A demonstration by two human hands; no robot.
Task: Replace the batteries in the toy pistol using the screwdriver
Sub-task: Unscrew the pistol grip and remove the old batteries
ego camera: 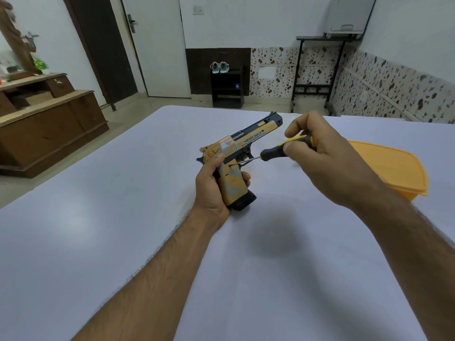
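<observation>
The toy pistol [246, 141] is tan and dark blue with "DESERT EAGLE" printed on its slide. My left hand [211, 188] grips its handle and holds it above the white table, barrel pointing up and to the right. My right hand [322, 156] pinches a screwdriver [273, 151] with a black and yellow handle. Its thin metal tip touches a small screw spot at the top of the grip, just behind the trigger. No batteries are in view.
An orange plastic container [394, 166] lies on the white table [98, 242] to the right, partly behind my right wrist. A wooden cabinet [46, 129] stands left of the table. A small black shelf [227, 87] and a black stand [317, 70] stand by the far wall.
</observation>
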